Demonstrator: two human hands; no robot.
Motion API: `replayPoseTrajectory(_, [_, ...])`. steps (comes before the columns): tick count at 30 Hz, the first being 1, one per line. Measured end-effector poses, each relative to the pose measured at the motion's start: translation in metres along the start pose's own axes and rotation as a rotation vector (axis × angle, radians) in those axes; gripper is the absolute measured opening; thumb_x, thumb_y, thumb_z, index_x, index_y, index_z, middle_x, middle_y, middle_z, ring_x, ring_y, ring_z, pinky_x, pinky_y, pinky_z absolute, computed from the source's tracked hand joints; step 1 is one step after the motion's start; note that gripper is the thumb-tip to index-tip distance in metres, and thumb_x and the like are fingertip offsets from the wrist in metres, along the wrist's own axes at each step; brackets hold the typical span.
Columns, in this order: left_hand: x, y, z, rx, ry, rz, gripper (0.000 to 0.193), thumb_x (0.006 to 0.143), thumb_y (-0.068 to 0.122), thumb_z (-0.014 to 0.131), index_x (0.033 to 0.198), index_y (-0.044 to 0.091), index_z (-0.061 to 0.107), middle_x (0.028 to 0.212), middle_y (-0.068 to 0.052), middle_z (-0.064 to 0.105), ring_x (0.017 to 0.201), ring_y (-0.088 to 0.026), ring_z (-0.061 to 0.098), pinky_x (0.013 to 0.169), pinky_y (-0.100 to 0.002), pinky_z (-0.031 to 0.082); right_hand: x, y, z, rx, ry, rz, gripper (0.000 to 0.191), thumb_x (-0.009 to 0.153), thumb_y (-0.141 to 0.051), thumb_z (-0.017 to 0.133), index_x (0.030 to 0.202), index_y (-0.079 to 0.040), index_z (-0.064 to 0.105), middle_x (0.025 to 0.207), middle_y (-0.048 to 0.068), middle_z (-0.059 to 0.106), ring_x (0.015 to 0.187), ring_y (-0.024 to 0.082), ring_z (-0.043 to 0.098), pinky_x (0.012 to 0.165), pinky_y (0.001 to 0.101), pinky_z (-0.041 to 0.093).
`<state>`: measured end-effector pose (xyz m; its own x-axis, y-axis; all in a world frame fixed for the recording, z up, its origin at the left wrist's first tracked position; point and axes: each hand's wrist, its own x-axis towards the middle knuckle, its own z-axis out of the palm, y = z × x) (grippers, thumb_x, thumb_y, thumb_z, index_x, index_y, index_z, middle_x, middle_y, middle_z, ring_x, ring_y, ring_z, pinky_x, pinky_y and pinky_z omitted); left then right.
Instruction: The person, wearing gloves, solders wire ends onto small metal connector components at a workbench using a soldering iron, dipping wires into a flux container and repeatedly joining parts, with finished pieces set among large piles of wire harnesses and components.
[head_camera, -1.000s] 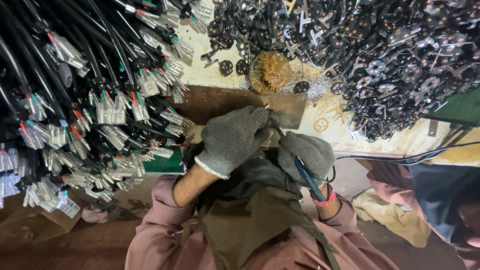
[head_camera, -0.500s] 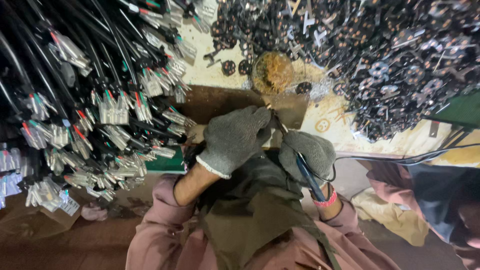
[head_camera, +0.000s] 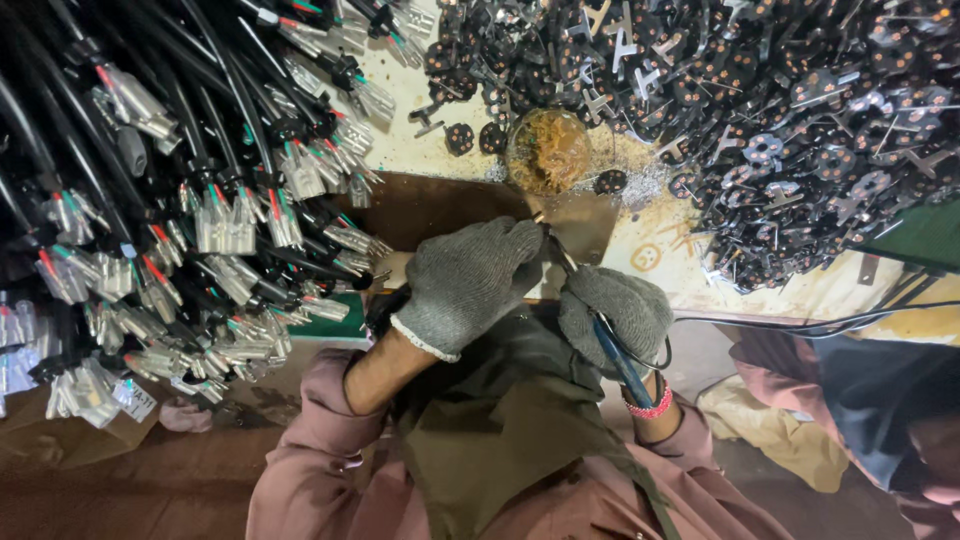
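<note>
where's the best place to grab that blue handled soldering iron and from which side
Grip the blue handle, where the gloved right hand wraps it now, coming from the cord end nearest the person. The thin metal tip points away toward the round pot and is likely hot.

Grey knitted gloves (head_camera: 470, 285), blue-handled soldering iron (head_camera: 612, 350), black cables (head_camera: 150, 130) tipped red and green, pink sleeves (head_camera: 310, 440), red bead bracelet (head_camera: 650, 408).
</note>
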<state>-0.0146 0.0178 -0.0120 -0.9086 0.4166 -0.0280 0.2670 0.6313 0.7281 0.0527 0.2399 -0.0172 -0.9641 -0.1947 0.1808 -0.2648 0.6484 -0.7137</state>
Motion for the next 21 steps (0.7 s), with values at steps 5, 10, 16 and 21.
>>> replayPoseTrajectory(5, [-0.0003, 0.0009, 0.0024, 0.001, 0.001, -0.018, 0.018, 0.088, 0.027, 0.073, 0.101, 0.016, 0.067, 0.088, -0.006, 0.066, 0.078, -0.028, 0.068, 0.063, -0.044, 0.054, 0.0014, -0.0013, -0.0025, 0.064, -0.012, -0.005, 0.029, 0.08, -0.015, 0.084, 0.104, -0.006, 0.071, 0.097, 0.012, 0.075, 0.09, 0.032, 0.076, 0.081, 0.0404, 0.06])
replayPoseTrajectory(10, [0.0005, 0.0011, 0.0029, 0.016, -0.02, -0.035, 0.018, 0.088, 0.028, 0.073, 0.1, 0.015, 0.068, 0.086, -0.007, 0.066, 0.075, -0.029, 0.068, 0.061, -0.045, 0.053, 0.0033, -0.0026, -0.0037, 0.062, -0.02, -0.016, 0.03, 0.081, -0.015, 0.085, 0.106, -0.006, 0.07, 0.098, 0.012, 0.075, 0.091, 0.033, 0.076, 0.081, 0.0407, 0.06])
replayPoseTrajectory(16, [0.0014, 0.0013, -0.0007, -0.041, -0.033, -0.045, 0.016, 0.088, 0.025, 0.073, 0.099, 0.015, 0.066, 0.088, -0.007, 0.066, 0.079, -0.03, 0.068, 0.064, -0.044, 0.054, 0.0061, -0.0035, -0.0039, 0.06, -0.024, -0.029, 0.031, 0.082, -0.015, 0.085, 0.107, -0.005, 0.07, 0.1, 0.012, 0.075, 0.092, 0.034, 0.076, 0.082, 0.041, 0.06])
replayPoseTrajectory(21, [0.0022, 0.0014, -0.0002, -0.02, -0.02, -0.042, 0.016, 0.087, 0.024, 0.073, 0.1, 0.015, 0.067, 0.088, -0.007, 0.067, 0.079, -0.03, 0.068, 0.064, -0.045, 0.053, 0.01, -0.0058, -0.0071, 0.077, -0.063, -0.05, 0.031, 0.082, -0.015, 0.085, 0.107, -0.005, 0.07, 0.101, 0.012, 0.075, 0.093, 0.034, 0.076, 0.08, 0.0416, 0.06])
